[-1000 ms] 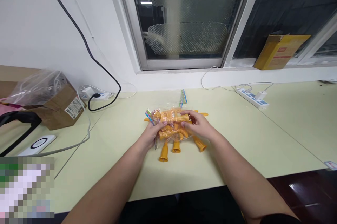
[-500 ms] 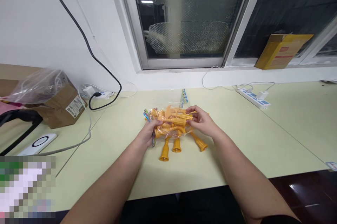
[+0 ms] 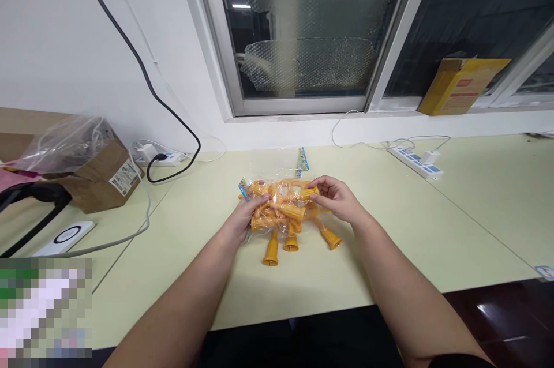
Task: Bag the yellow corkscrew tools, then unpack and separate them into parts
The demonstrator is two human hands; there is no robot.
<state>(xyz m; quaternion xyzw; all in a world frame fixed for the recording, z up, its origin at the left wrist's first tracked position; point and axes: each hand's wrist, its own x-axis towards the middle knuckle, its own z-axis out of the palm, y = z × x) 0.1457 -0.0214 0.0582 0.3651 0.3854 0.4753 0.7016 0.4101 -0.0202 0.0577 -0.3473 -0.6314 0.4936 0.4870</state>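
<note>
A clear plastic bag [image 3: 283, 224] holds several orange plastic pieces with ribbed, flared ends. My left hand [image 3: 247, 213] grips the bag's left side, thumb on top. At the right, my right hand [image 3: 340, 198] pinches the ribbed end of one orange piece [image 3: 309, 192] between thumb and fingers. Below the bag, flared orange ends stick out onto the table: one at the left [image 3: 270, 252], one in the middle [image 3: 291, 242] and one at the right [image 3: 331, 239]. Behind lies a clear wrapper with a colourful printed strip [image 3: 302, 161].
On the pale table [image 3: 433, 224], a cardboard box [image 3: 101, 177] with clear plastic stands left, near a white round-marked pad [image 3: 67, 235] and cables. A power strip [image 3: 415, 161] lies back right. A yellow box [image 3: 463, 88] leans on the window.
The orange pieces in the bag have shifted and tilted slightly under my hands. My right hand has moved a little to the right.
</note>
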